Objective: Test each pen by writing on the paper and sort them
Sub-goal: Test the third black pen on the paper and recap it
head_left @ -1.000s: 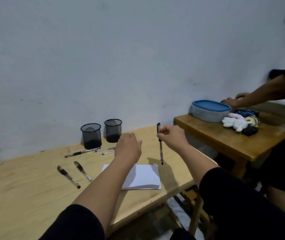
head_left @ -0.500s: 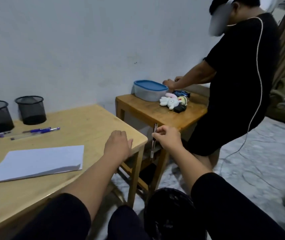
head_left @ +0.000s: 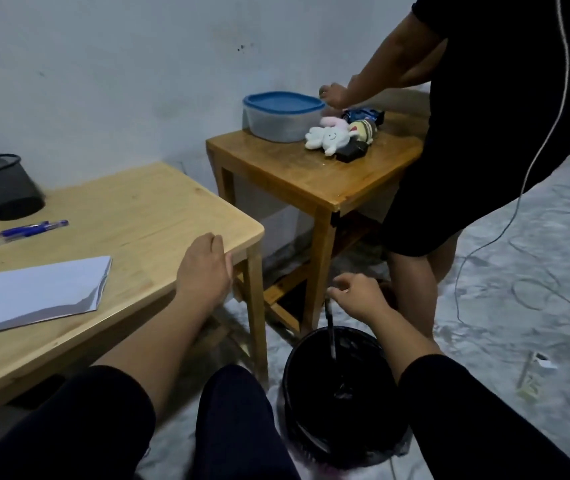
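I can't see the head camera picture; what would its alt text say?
A person's right hand hangs above a black bin on the floor, with a pen pointing down into it. Their left hand rests on the wooden table beside white paper.

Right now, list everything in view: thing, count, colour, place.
pen: one, dark, over bin
bin: one, black, floor
paper: one, white, near table
pens: several, blue, near table
mesh cup: one, black, near table
near table: one, wood
far table: one, wood
tub: one, blue lid, far table
plush toy: one, white, far table
other person: one, black clothes
left hand: table edge
right hand: above bin
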Action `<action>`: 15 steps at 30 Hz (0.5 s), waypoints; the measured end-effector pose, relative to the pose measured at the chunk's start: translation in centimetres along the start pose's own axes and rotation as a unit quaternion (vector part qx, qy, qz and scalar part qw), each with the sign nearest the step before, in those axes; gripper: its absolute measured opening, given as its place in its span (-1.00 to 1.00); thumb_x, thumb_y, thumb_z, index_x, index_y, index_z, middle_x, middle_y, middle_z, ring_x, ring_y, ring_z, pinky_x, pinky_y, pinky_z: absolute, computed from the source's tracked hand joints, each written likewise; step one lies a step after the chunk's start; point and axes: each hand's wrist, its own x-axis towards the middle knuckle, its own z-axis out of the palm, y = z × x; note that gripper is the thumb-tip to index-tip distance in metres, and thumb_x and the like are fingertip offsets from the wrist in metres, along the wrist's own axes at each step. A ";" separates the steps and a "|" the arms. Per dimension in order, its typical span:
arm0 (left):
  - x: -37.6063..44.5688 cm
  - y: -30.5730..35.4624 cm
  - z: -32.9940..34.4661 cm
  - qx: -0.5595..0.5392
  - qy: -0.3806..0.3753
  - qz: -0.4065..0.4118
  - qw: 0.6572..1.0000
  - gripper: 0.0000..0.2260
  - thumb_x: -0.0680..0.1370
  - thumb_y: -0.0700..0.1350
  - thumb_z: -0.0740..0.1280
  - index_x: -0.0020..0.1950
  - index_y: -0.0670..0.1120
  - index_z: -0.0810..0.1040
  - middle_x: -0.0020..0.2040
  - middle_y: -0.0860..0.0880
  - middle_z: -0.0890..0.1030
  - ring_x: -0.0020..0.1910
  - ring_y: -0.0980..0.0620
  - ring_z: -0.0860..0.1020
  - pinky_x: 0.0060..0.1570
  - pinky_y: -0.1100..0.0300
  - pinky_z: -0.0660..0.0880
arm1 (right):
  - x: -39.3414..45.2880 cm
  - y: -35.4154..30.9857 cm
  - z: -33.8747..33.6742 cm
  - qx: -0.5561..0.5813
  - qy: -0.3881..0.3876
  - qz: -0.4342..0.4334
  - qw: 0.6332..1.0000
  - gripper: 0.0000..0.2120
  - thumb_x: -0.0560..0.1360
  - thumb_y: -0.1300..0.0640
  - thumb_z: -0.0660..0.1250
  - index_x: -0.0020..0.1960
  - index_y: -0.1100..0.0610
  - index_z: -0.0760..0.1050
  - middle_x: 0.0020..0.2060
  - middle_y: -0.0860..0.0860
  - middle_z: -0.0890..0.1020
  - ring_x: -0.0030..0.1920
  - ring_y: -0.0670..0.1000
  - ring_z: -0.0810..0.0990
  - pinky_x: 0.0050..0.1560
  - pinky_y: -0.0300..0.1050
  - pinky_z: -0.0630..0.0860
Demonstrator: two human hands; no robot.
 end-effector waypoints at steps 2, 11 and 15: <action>0.1 0.1 0.0 0.002 -0.006 -0.005 1.000 -0.63 0.61 -0.02 0.10 0.37 -0.15 0.32 0.31 -0.17 0.44 0.28 -0.13 0.43 0.29 0.03 0.40 | 0.3 -0.5 0.1 -0.083 -0.024 -0.022 0.996 -0.60 0.57 -0.04 0.18 0.32 0.16 0.42 0.26 0.14 0.53 0.26 0.18 0.47 0.24 0.06 0.45; 1.4 0.2 -2.6 0.004 -0.075 -0.019 0.997 -0.67 0.61 -0.02 0.08 0.24 -0.18 0.41 0.17 -0.17 0.48 0.11 -0.11 0.48 0.07 0.08 0.47 | 0.8 -7.1 -1.6 -0.212 0.059 -0.150 0.964 -0.57 0.61 0.02 0.01 0.40 0.19 0.28 0.37 0.14 0.38 0.39 0.12 0.32 0.32 0.04 0.34; 2.8 -1.2 -6.1 0.031 -0.069 -0.021 0.997 -0.64 0.62 -0.02 0.05 0.26 -0.22 0.40 0.19 -0.19 0.46 0.16 -0.14 0.46 0.08 0.05 0.45 | 1.0 -12.3 -2.9 -0.221 0.086 -0.204 0.950 -0.58 0.61 0.01 0.02 0.38 0.19 0.30 0.35 0.13 0.40 0.38 0.10 0.33 0.31 0.05 0.35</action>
